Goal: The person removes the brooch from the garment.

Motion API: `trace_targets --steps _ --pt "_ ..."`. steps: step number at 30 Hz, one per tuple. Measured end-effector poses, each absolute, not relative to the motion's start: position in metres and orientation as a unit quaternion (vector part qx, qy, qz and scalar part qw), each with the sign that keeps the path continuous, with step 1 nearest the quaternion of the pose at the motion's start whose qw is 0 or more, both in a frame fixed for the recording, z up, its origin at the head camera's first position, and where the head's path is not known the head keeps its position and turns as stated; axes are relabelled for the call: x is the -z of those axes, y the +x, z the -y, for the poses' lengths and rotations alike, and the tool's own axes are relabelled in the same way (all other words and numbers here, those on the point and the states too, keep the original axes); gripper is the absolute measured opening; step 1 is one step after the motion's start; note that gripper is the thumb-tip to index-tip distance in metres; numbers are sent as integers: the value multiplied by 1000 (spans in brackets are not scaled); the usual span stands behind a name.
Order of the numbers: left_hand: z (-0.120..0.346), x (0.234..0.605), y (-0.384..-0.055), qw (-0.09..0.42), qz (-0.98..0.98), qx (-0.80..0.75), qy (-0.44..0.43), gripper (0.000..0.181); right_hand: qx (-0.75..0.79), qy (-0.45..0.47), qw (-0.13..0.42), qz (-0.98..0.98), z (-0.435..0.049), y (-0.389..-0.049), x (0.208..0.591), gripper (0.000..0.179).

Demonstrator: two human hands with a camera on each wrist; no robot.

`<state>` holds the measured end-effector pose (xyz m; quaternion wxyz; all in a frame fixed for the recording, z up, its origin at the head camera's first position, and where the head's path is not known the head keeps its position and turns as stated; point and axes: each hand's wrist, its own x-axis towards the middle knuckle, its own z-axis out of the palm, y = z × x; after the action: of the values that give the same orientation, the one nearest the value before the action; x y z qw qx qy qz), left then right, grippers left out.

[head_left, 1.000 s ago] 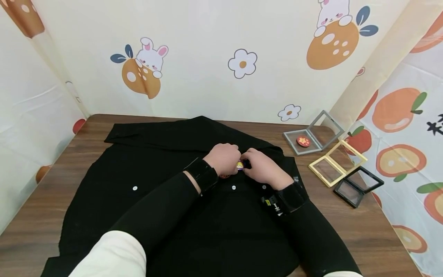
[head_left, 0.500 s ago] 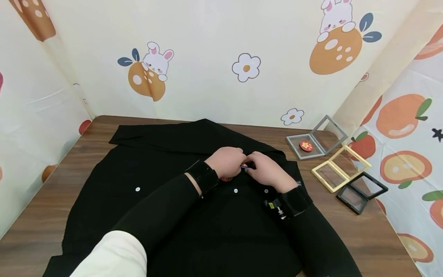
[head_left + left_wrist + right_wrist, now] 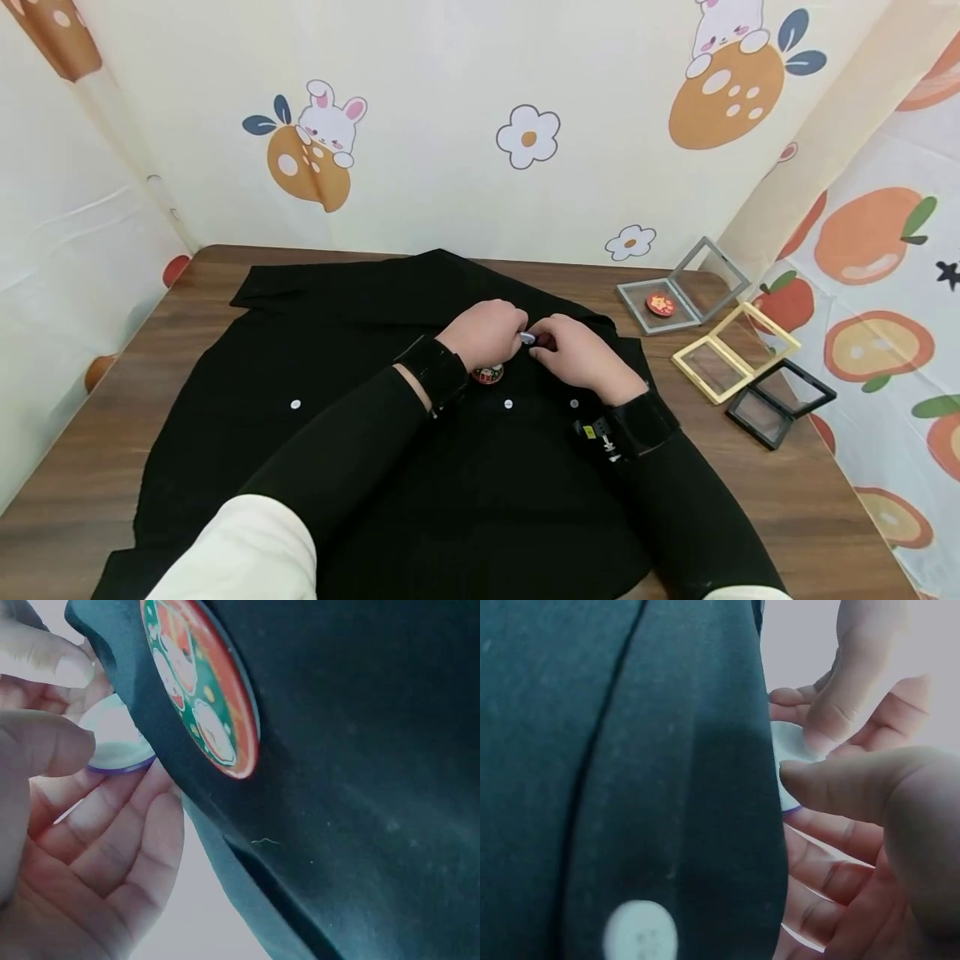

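Both hands meet over the upper part of a black buttoned garment [image 3: 465,467]. Left hand [image 3: 487,333] and right hand [image 3: 577,354] pinch a small purple-rimmed button badge [image 3: 528,338] between them. Its pale back faces up in both wrist views. In the right wrist view, both thumbs lie on the badge [image 3: 790,739] right at the cloth edge. The left wrist view shows the badge [image 3: 120,742] partly behind the black cloth. A second, red-rimmed badge [image 3: 202,697] with a green patterned front sits on the garment just beside the left hand. The held badge's pin is hidden.
At the right, a grey clear-windowed case [image 3: 652,304] stands open with a red badge [image 3: 660,304] in it. A yellow case [image 3: 712,367] and a black case [image 3: 765,417] lie open nearby. White buttons [image 3: 508,404] dot the garment on the wooden table [image 3: 810,517].
The held badge has turned from its coloured front to its pale back. The left hand has shifted slightly, so more of the red-rimmed badge shows.
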<state>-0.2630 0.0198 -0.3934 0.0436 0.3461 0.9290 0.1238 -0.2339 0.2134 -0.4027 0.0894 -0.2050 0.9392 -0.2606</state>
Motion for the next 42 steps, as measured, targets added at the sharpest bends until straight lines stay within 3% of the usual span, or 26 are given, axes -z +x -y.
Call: trace_targets --steps 8,17,30,37,42 --pt "-16 395 -270 98 -933 -223 267 15 267 -205 92 -937 -209 -233 398 34" --pt "-13 402 -281 107 -939 -255 205 15 190 -232 84 -950 -197 -227 398 57" --pt "-10 396 -276 50 -949 -83 301 32 130 -220 134 -957 -191 -222 406 67" --pt "-4 396 -262 114 -944 -47 305 54 135 -215 137 -958 -192 -222 407 67" --pt "0 402 -258 130 -946 -46 293 67 132 -218 132 -958 -191 -221 408 67"
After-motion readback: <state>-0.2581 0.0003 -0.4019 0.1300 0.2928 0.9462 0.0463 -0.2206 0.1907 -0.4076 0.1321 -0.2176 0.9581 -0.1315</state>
